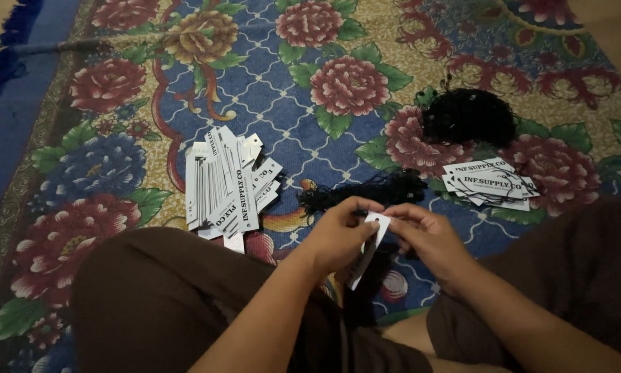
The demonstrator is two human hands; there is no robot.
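My left hand (338, 235) pinches a white card tag (370, 243) by its upper end, where a small hole shows. My right hand (424, 231) meets it from the right, fingertips at the tag's top edge. Whether a thin black string runs between the fingers cannot be told. Just beyond both hands lies a loose bundle of black strings (365, 190) on the floral carpet (289, 110). My knees frame the hands left and right.
A heap of white printed tags (224, 186) lies to the left on the carpet. A small stack of tags with black strings (488, 183) sits to the right. Behind it is a big tangle of black strings (468, 116). Bare floor shows at the far left.
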